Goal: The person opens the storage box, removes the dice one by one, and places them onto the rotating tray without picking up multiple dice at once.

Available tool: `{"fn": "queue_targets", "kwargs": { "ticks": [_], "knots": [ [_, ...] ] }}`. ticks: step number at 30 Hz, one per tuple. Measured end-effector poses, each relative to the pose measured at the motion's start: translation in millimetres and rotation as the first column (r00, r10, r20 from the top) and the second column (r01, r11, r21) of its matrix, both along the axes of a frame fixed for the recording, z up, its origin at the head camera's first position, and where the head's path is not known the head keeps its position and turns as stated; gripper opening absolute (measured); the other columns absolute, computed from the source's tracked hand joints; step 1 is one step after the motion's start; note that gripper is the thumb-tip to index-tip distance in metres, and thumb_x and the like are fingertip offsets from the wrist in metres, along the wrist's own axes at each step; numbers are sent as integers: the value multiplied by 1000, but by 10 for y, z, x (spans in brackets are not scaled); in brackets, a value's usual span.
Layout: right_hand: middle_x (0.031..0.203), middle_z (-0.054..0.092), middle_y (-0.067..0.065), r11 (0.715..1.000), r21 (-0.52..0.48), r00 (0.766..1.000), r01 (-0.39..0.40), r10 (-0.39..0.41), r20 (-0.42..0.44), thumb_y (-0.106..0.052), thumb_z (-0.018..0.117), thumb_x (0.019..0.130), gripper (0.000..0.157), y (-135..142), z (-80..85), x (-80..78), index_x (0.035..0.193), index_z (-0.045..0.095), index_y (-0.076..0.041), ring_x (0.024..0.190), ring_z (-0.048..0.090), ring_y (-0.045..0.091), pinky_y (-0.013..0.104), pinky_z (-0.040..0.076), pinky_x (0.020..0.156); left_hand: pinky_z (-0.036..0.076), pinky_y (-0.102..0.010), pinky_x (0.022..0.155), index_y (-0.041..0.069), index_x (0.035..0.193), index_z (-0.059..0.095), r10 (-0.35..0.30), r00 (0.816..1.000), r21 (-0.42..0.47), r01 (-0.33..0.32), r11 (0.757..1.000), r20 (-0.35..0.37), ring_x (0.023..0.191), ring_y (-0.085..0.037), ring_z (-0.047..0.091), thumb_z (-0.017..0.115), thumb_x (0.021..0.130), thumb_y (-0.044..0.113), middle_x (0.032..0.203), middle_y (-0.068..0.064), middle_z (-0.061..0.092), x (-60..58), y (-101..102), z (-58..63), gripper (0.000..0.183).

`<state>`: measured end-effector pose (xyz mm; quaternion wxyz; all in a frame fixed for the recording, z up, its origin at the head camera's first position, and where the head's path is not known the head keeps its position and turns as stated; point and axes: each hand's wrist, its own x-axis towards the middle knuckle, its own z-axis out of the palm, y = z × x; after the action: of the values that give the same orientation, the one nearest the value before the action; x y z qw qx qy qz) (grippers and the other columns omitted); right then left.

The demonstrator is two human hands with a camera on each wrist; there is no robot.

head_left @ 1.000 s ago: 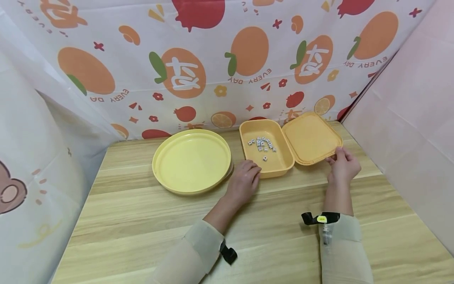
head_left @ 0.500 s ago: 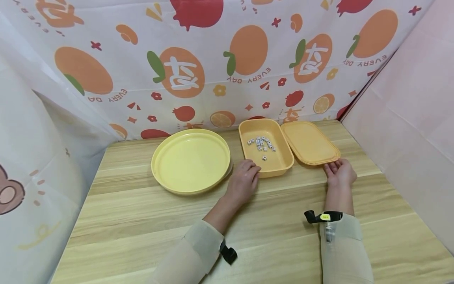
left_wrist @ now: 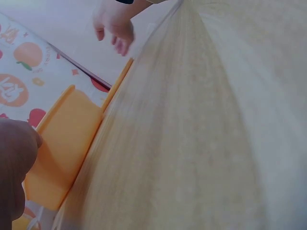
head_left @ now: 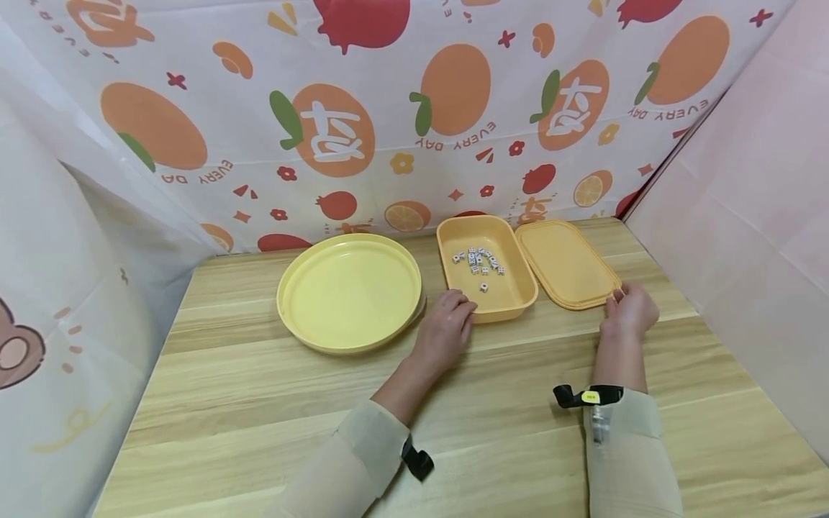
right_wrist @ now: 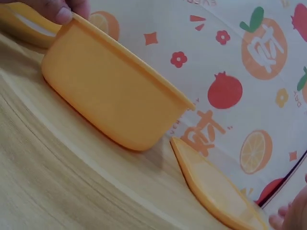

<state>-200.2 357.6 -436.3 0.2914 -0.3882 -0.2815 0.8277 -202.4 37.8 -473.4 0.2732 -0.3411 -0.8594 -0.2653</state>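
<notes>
In the head view my left hand [head_left: 445,329] holds the near-left corner of an orange plastic box [head_left: 504,314]. Its thumb and fingers [right_wrist: 61,14] pinch the rim in the right wrist view. Several small white dice [head_left: 478,261] lie on the box floor. The matching orange lid [head_left: 568,262] lies on the table, right beside the box. At the lid's near-right corner is my right hand [head_left: 628,311]; in the left wrist view this hand [left_wrist: 115,26] hangs just above the lid's edge [left_wrist: 120,81], fingers loosely bent and holding nothing.
A round pale-yellow tray [head_left: 350,293] stands left of the box, close to the left hand. The wooden table [head_left: 259,417] meets a fruit-print curtain [head_left: 401,108] behind the box and a pale curtain [head_left: 745,180] on the right.
My right hand has lowered the lid's raised near edge onto the table, so it lies flat, and has let go of it. The left hand has stayed on the box rim.
</notes>
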Motion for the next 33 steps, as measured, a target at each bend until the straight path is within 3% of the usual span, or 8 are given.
{"fn": "queue_targets", "kwargs": {
  "ticks": [4, 7, 9, 13, 15, 17, 23, 33],
  "knots": [
    [88, 62, 7, 973, 173, 986, -151, 160, -40, 4, 65, 88, 15, -142, 85, -39, 99, 66, -5, 75, 62, 16, 24, 60, 66, 52, -30, 97, 7, 99, 74, 1, 1000, -2, -1, 1000, 2, 103, -21, 61, 69, 89, 7, 101, -5, 66, -1, -5, -2, 11],
    [89, 67, 6, 847, 434, 939, -309, 345, -4, 4, 67, 88, 15, -347, 133, -73, 103, 70, 1, 72, 67, 14, 22, 61, 71, 52, -30, 98, 7, 100, 74, 4, 1000, -8, -4, 1000, 11, 104, -21, 60, 69, 89, 7, 102, -5, 66, 3, -14, 11, 12],
    [91, 70, 5, 617, 676, 889, -403, 439, 129, -2, 70, 89, 15, -496, 147, -74, 103, 72, 3, 74, 66, 8, 17, 59, 74, 52, -30, 98, 7, 100, 74, 5, 1000, -6, -5, 1000, 16, 104, -21, 60, 70, 89, 7, 101, -5, 66, 4, -13, 18, 12],
    [98, 73, 7, -1, 896, 810, -445, 426, 403, -15, 74, 89, 23, -755, 167, -55, 106, 74, 1, 85, 64, 6, 19, 57, 78, 51, -30, 98, 7, 100, 74, 2, 1000, -3, -2, 1000, 19, 104, -21, 60, 70, 89, 7, 101, -5, 66, 3, -6, 27, 12],
    [102, 73, 11, -195, 871, 753, -450, 441, 488, -18, 75, 89, 22, -860, 185, -38, 104, 75, -2, 92, 65, 13, 30, 58, 85, 51, -30, 98, 6, 100, 74, -2, 1000, -7, 2, 1000, 24, 104, -21, 60, 70, 89, 8, 100, -5, 66, 7, -7, 38, 12],
    [102, 72, 9, -306, 815, 665, -492, 472, 578, -20, 75, 89, 22, -945, 199, -25, 105, 75, -5, 96, 65, 19, 42, 57, 90, 51, -31, 100, 6, 101, 74, -6, 999, -21, 6, 1000, 38, 105, -22, 60, 69, 89, 9, 101, -5, 66, 15, -15, 55, 13],
    [99, 73, 5, -473, 641, 446, -605, 465, 765, -22, 78, 85, 24, -1075, 157, -23, 104, 76, -7, 95, 65, 21, 44, 54, 87, 45, -35, 110, 5, 114, 69, -42, 985, -88, 57, 994, 167, 120, -25, 57, 66, 94, 16, 117, -8, 65, 64, -98, 153, 23],
    [87, 75, -1, -517, 648, 445, -559, 473, 761, -19, 78, 84, 8, -1113, 132, -20, 89, 78, -13, 85, 66, 15, 33, 55, 77, 39, -47, 115, 2, 132, 59, -50, 975, -103, 74, 992, 218, 130, -29, 52, 67, 94, 22, 135, -14, 59, 136, -533, 413, 43]
  ]
}}
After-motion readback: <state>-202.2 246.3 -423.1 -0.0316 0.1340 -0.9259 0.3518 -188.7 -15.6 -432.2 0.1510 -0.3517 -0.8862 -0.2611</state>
